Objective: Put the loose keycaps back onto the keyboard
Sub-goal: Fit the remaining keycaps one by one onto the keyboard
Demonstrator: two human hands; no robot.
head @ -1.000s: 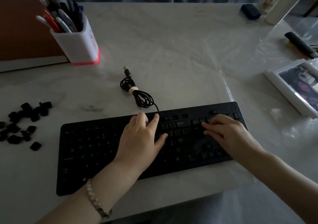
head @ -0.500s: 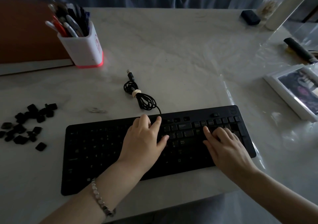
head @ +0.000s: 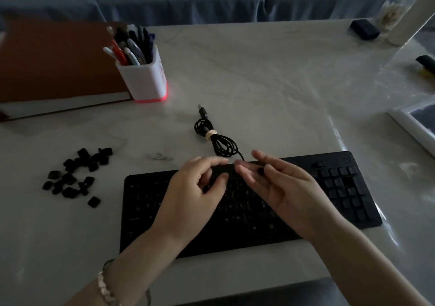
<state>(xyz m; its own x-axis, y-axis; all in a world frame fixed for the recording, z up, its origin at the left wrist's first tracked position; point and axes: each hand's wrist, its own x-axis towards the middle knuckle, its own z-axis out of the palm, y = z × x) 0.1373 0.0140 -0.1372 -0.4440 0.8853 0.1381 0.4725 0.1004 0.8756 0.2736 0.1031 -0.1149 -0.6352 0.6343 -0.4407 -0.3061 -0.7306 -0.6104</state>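
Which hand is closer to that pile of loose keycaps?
Left. The left hand is over the keyboard, right of the keycaps; the right hand is farther right.

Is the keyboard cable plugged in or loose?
Loose: the cable lies coiled and tied behind the keyboard, its plug lying free on the table.

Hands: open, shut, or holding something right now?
Left hand: fingers curled over keyboard; grip cannot be told.
Right hand: open, fingers straight.

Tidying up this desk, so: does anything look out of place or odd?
A heap of loose keycaps lies scattered on the table left of the keyboard, not on it. The keyboard's cable is bundled with its plug lying unconnected.
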